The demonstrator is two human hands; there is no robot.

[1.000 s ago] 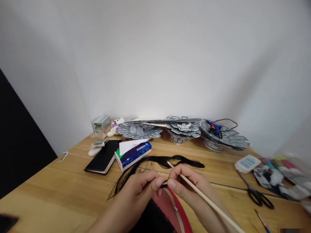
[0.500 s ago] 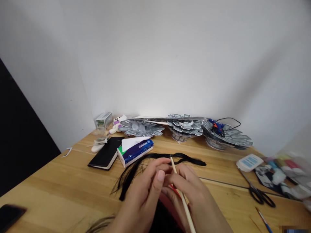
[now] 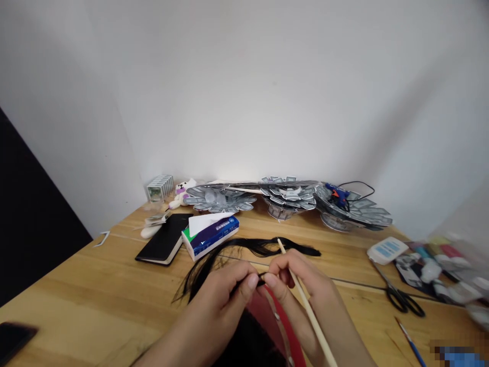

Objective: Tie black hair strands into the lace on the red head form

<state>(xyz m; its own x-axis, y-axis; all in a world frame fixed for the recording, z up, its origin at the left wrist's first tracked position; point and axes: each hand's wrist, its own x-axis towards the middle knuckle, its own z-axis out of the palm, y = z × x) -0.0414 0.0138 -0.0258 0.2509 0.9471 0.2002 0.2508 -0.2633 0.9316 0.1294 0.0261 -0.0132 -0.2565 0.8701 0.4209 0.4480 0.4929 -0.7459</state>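
A lock of black hair [image 3: 260, 247] sprawls on the bench, its loose ends fanning toward eight o'clock and a dark loop stretching toward two o'clock. A thin wooden stick [image 3: 307, 306] slants across it, tip toward eleven o'clock, above a red panel [image 3: 260, 311].

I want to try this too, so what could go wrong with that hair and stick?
The left hand and right hand pinch only a thin bit of the black hair, so it might slip free.
The wooden stick lies slanted through the right hand, so it could slide out or poke.
The loose strands fan out on the table near the tissue pack and may tangle.
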